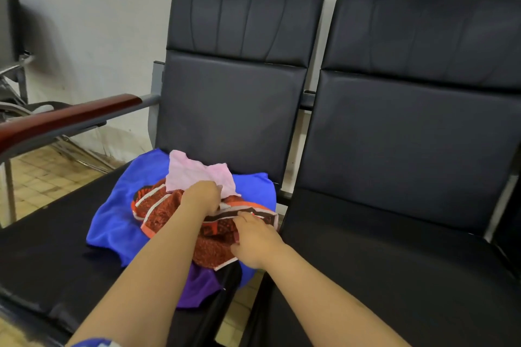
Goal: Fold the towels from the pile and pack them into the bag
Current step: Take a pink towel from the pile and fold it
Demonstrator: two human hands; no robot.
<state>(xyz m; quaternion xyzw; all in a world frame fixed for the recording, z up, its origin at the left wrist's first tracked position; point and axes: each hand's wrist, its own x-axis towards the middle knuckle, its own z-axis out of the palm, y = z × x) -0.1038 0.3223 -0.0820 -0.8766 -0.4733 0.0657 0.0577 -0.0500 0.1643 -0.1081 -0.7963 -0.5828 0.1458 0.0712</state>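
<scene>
Towels (158,214) heaped on black seat (42,262), red patterned towel (160,203) atop blue towel (112,222), pink towel (194,175) behind, left hand (201,196) gripping the red one's far fold, right hand (253,236) pinching its striped near edge, both forearms stretched forward

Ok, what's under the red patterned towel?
Under the red patterned towel a blue towel spreads over the seat, and a purple towel pokes out in front. Anything beneath its middle is hidden.
</scene>
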